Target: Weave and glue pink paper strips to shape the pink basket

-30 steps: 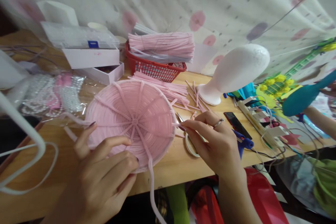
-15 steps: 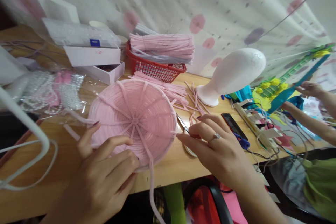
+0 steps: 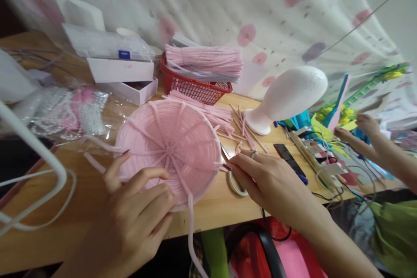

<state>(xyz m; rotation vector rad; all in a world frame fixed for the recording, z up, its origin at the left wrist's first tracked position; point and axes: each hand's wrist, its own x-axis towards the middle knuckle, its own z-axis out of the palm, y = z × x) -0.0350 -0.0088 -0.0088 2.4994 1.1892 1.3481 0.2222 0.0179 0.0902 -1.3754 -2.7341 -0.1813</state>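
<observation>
A round pink bowl (image 3: 192, 147), wound from fuzzy pipe cleaners with ribs fanning out from a small hub, is tilted with its hollow side towards me. My left hand (image 3: 140, 213) holds its near left part, some fingers inside the hollow and one at the rim. At the right rim, my right hand (image 3: 270, 178) pinches the short tip of a pink pipe cleaner (image 3: 220, 166). A longer pipe cleaner (image 3: 191, 230) hangs from the front rim over the table edge. Scissors (image 3: 237, 184) lie partly hidden under my right hand.
Behind the bowl stands a red basket (image 3: 195, 87) of pink and grey pipe cleaners, with loose ones (image 3: 215, 113) before it. A white foam head (image 3: 289, 95), a phone (image 3: 288, 158) and a power strip (image 3: 312, 156) are rightward. A co-worker's hands (image 3: 365, 130) work beyond.
My right hand has turned and closed its fingertips on the pipe cleaner tip at the rim. My left hand keeps its hold. The co-worker's blue-and-pink strip has swung upright.
</observation>
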